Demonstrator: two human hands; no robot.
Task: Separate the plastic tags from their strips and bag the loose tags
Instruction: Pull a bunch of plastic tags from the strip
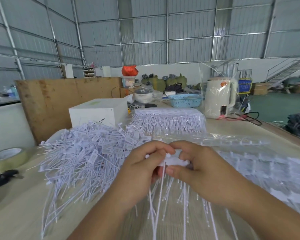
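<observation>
Left hand (142, 168) and right hand (196, 168) both pinch one white tag strip (175, 161) between thumb and curled fingers, held above the surface (16, 213) near its front edge; tag stems hang down from it. Loose tags (87, 153) heaped just left of the hands. Bundled strips (168, 118) in clear wrap lie behind, mid-surface; more strips (267, 170) toward the right edge. White box (97, 111) behind the heap. Tape roll (7, 158) at left edge. Blue basket (185, 100) and kettle (218, 99) at the far side.
</observation>
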